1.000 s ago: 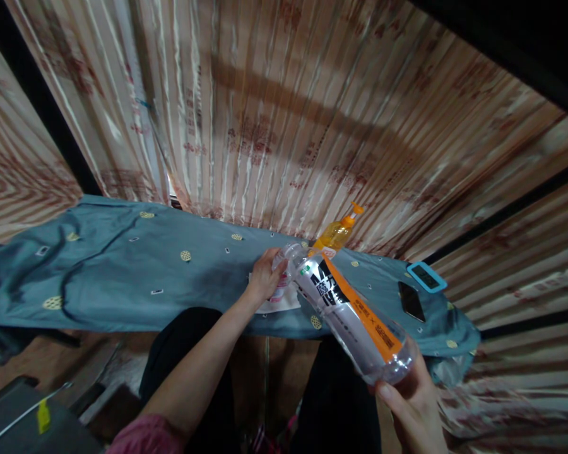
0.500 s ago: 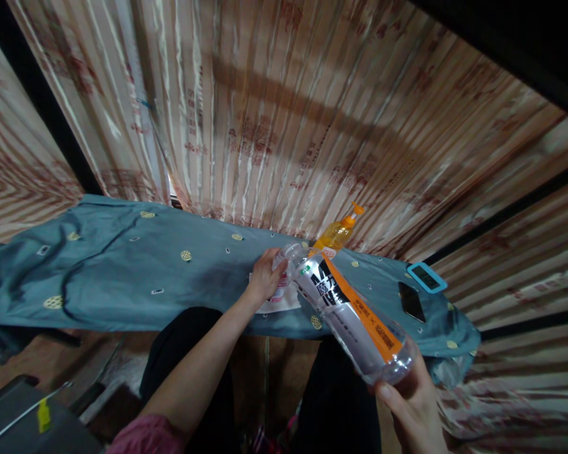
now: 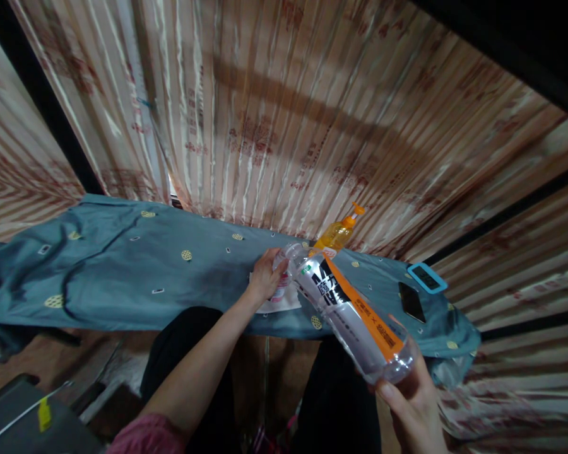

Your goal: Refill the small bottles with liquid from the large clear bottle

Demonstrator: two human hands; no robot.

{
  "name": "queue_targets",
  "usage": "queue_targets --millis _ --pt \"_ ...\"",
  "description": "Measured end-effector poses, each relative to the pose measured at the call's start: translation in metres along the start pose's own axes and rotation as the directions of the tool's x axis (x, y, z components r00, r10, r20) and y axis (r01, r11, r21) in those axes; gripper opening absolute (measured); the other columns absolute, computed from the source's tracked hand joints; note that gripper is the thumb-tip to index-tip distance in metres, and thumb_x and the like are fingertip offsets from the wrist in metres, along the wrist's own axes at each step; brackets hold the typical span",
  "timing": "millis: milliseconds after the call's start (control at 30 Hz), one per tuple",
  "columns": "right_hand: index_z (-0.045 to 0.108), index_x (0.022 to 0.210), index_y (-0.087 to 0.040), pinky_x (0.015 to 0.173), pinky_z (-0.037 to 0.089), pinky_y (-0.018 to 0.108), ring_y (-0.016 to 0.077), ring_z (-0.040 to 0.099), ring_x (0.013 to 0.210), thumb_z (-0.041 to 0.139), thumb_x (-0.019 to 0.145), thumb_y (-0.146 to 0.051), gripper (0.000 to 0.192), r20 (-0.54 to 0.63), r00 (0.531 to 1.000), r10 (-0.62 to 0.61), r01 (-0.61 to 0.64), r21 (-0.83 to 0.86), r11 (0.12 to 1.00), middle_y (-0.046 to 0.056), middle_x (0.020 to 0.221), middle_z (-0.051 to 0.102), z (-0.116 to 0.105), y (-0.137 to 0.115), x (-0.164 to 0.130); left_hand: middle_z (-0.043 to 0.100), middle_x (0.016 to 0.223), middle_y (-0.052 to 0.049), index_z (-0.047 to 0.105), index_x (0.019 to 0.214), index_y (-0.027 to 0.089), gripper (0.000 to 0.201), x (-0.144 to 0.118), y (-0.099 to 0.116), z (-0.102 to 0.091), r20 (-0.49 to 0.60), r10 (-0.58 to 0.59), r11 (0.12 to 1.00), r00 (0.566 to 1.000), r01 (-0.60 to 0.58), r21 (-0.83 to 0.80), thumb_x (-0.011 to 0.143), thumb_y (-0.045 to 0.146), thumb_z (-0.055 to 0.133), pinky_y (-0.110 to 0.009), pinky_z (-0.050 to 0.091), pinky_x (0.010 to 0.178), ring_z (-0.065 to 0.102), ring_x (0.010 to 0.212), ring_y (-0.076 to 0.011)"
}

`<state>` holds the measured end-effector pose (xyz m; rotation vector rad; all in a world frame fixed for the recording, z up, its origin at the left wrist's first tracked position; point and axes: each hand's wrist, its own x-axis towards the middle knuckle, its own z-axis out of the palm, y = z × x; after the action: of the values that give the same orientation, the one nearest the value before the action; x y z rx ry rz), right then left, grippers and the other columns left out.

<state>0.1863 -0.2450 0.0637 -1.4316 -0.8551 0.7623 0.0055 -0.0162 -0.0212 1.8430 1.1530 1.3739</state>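
My right hand grips the base of a large clear plastic bottle with a black, white and orange label. The bottle is tilted, its neck pointing away and left toward a small container with pink print. My left hand is closed around that small container, which stands on a white sheet on the blue-green cloth. The bottle's mouth lies right over the small container. No liquid is visible in the big bottle.
An orange bottle with a pump top stands just behind the hands. A black phone and a blue-framed device lie on the cloth at right. Striped curtains hang behind. My dark-trousered knees are below.
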Motion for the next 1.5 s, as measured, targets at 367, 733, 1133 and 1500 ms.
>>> queue_targets --millis 367,733,1133,1500 --pt "0.041 0.151 -0.024 0.1 0.048 0.035 0.0335 0.058 0.129 0.089 0.06 -0.059 0.108 0.012 1.0 0.002 -0.003 0.018 1.0 0.01 0.141 0.062 -0.002 0.004 0.0 0.073 0.107 -0.01 0.067 0.108 0.02 0.038 0.0 0.0 0.0 -0.008 -0.005 1.0 1.0 0.005 -0.002 0.098 0.05 0.045 -0.04 0.052 0.095 0.068 0.104 -0.0281" --pt "0.044 0.151 -0.022 0.088 0.059 0.037 0.0382 0.063 0.125 0.084 0.071 -0.045 0.092 0.125 0.984 -0.128 0.131 -0.019 0.991 0.015 0.143 0.061 -0.029 0.035 0.016 0.073 0.109 -0.01 0.067 0.11 0.02 0.037 0.001 -0.001 0.004 -0.012 -0.008 1.0 1.0 0.008 0.017 0.099 0.048 0.046 -0.042 0.052 0.098 0.068 0.108 -0.028" --pt "0.04 0.149 -0.022 0.098 0.057 0.035 0.0312 0.066 0.123 0.087 0.071 -0.043 0.093 0.131 0.988 -0.078 0.068 0.082 0.994 0.013 0.141 0.063 -0.02 0.025 0.013 0.071 0.109 -0.013 0.065 0.111 0.017 0.046 0.001 -0.001 0.008 -0.015 0.032 0.996 0.999 -0.031 0.08 0.1 0.054 0.041 -0.043 0.054 0.096 0.068 0.105 -0.0286" --pt "0.041 0.148 -0.019 0.096 0.054 0.02 0.0202 0.067 0.122 0.083 0.078 -0.039 0.084 0.153 0.97 -0.186 0.18 0.051 0.982 0.012 0.142 0.062 -0.023 0.038 0.019 0.073 0.107 -0.012 0.066 0.11 0.018 0.049 0.004 -0.001 0.006 -0.013 0.034 0.997 0.999 -0.033 0.069 0.101 0.055 0.036 -0.042 0.054 0.095 0.069 0.104 -0.0274"
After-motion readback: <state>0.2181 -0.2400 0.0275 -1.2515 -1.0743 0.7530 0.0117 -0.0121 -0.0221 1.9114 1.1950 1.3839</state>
